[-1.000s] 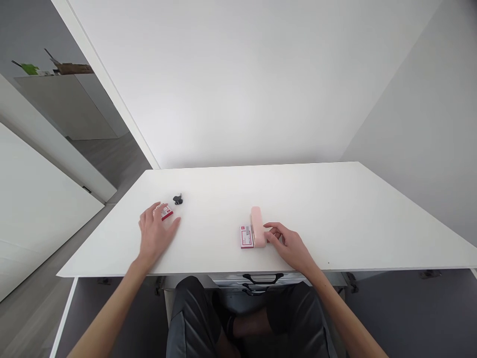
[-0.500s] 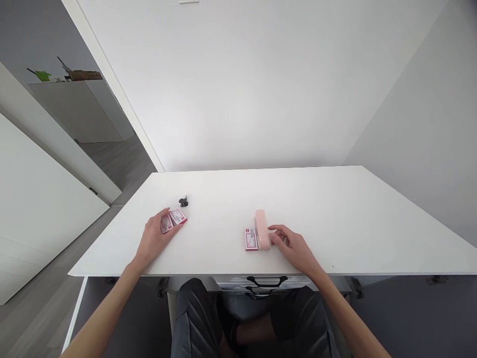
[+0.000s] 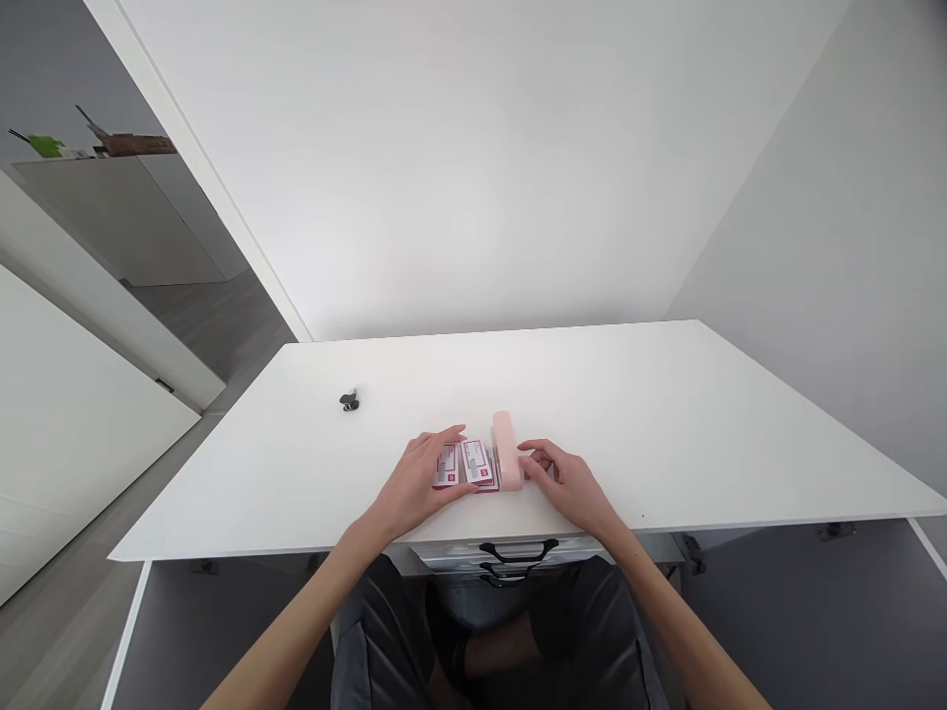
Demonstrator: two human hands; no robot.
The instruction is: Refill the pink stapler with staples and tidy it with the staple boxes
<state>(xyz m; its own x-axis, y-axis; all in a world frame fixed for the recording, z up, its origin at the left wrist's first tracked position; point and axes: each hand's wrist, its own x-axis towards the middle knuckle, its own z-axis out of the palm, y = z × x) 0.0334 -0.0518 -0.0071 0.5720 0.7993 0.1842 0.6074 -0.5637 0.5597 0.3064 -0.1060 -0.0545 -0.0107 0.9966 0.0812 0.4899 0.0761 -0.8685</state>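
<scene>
My left hand (image 3: 418, 478) is closed around two small red-and-white boxes, its thumb along their near side and its fingers over the far side. The left box (image 3: 446, 466) lies partly under the fingers. The right box (image 3: 475, 461) is slightly tilted and overlaps a third red-and-white box (image 3: 494, 471), which is mostly hidden. Against that third box stands a long, rounded pink object (image 3: 507, 452), perhaps a stapler. My right hand (image 3: 566, 483) rests just right of the pink object, fingers loosely curled and apart, fingertips at or very near its side.
Small black clips (image 3: 349, 399) lie on the far left of the white table (image 3: 628, 414). A white wall rises behind the table's back edge. Drawers with black handles (image 3: 518, 554) are under the front edge, above my knees.
My left hand has carried the two boxes rightward from the table's left side to the third box beside the pink object. My right hand stays by the pink object. The view has shifted slightly.
</scene>
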